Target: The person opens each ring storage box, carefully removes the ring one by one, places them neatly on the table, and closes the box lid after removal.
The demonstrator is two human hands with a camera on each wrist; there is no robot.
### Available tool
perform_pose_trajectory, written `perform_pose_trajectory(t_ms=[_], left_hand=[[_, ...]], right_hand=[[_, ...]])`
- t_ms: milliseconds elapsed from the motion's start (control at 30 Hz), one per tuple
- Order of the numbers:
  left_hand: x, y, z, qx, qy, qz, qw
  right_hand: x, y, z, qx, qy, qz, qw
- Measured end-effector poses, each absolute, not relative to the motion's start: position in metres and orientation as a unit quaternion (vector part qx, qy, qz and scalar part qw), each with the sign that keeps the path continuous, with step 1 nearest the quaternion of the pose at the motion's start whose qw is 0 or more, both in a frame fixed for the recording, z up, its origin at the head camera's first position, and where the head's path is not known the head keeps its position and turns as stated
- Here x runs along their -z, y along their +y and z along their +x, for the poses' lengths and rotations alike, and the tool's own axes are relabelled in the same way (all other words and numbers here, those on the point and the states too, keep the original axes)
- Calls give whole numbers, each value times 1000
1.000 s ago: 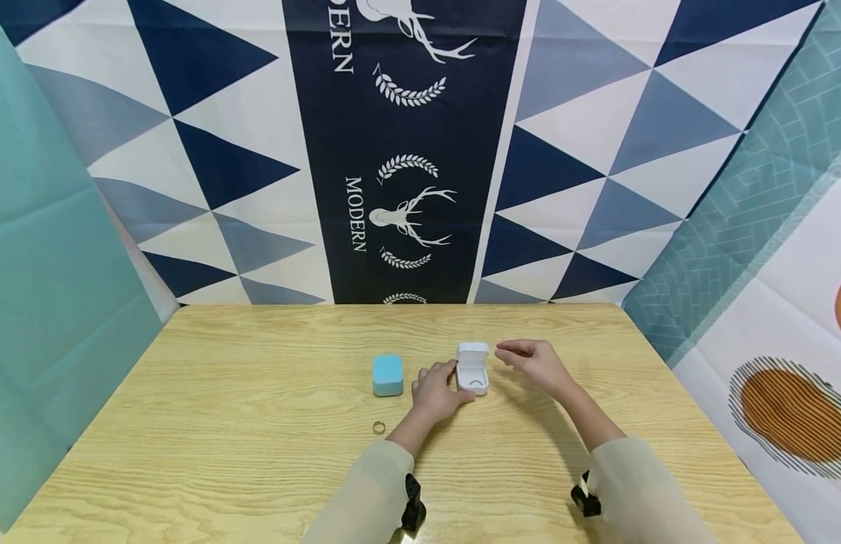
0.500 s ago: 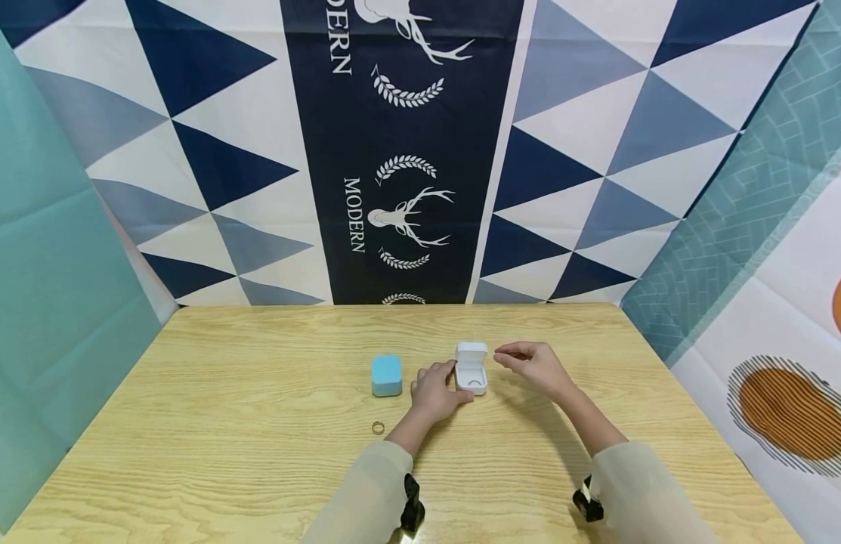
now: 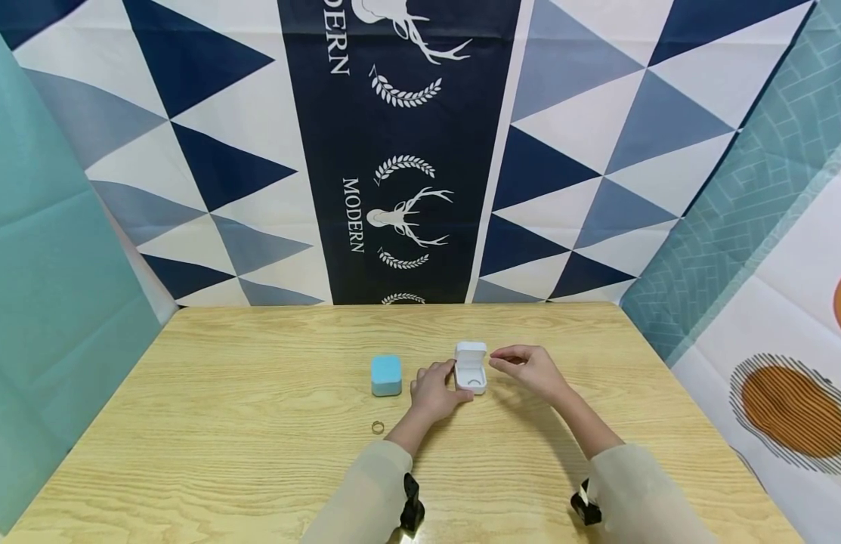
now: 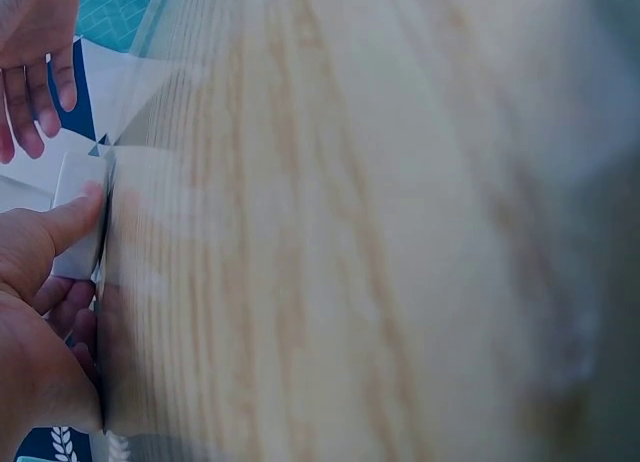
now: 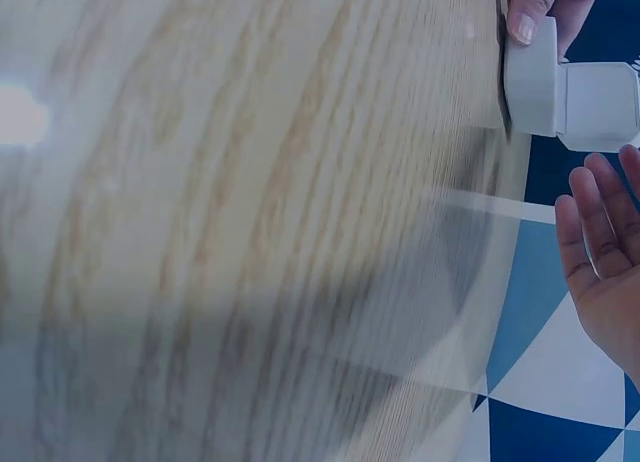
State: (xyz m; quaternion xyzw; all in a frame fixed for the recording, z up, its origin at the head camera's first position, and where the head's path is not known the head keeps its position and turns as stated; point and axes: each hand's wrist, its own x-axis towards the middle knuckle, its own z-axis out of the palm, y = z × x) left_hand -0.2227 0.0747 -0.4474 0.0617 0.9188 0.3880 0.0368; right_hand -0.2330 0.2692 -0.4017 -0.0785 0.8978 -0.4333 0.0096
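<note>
A white ring box (image 3: 471, 378) stands on the table with its lid raised, and a silvery ring (image 3: 474, 382) shows as a small arc in its base. My left hand (image 3: 434, 392) holds the box from the left, thumb at its front corner and fingers along its far left side. In the left wrist view the thumb presses on the white box (image 4: 76, 217). My right hand (image 3: 534, 369) hovers just right of the raised lid, with nothing seen between its fingers. Those fingers (image 5: 594, 220) are loosely bent beside the lid in the right wrist view.
A closed light-blue box (image 3: 387, 375) stands left of my left hand. Nearer to me, a gold-coloured ring (image 3: 378, 428) lies on the wooden table (image 3: 257, 423). Patterned cloth (image 3: 406, 151) hangs behind the table's far edge.
My right hand has shifted slightly left and down, closer to the lid of the ring box. The left hand keeps its hold, and the box stays in place.
</note>
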Motion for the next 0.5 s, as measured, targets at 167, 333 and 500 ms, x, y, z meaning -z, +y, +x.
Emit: perform_pose_trajectory(t_ms=[167,333,500], left_hand=[[448,75,-223,-388,919,63,36],[448,74,-223,-387,919,65,34],[448,74,-223,-387,919,67,33]], right_hand=[[404,268,-234,428,900,-81,12],[406,265,-233,425,900,-94,15],[407,263,-232,427,898,-103,6]])
